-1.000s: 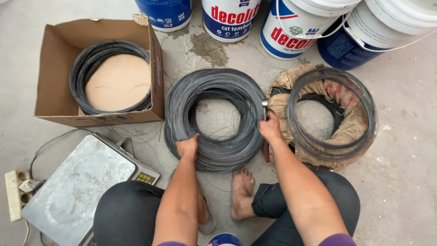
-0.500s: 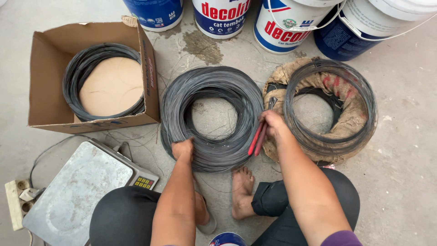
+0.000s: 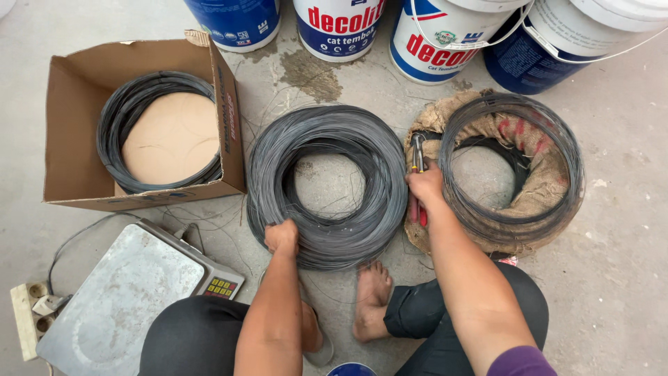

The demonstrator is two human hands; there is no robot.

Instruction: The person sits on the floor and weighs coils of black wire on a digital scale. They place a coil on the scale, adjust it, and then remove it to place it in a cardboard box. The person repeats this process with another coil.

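A large coil of dark grey wire (image 3: 327, 184) lies flat on the concrete floor in front of me. My left hand (image 3: 281, 236) is closed around the coil's near left edge. My right hand (image 3: 424, 186) grips red-handled pliers (image 3: 417, 159) just right of that coil, jaws pointing away from me. The pliers rest over the edge of a second wire coil (image 3: 511, 163) wrapped in brown sacking. My bare foot (image 3: 372, 296) is just below the middle coil.
An open cardboard box (image 3: 73, 132) at left holds a third wire coil (image 3: 118, 132). A metal weighing scale (image 3: 132, 292) sits at lower left beside a power strip (image 3: 28, 317). Several paint buckets (image 3: 337, 28) line the top edge.
My right hand has turned the pliers from slanting beside the middle coil to pointing upward over the sacking-wrapped coil. My left hand keeps its hold on the middle coil.
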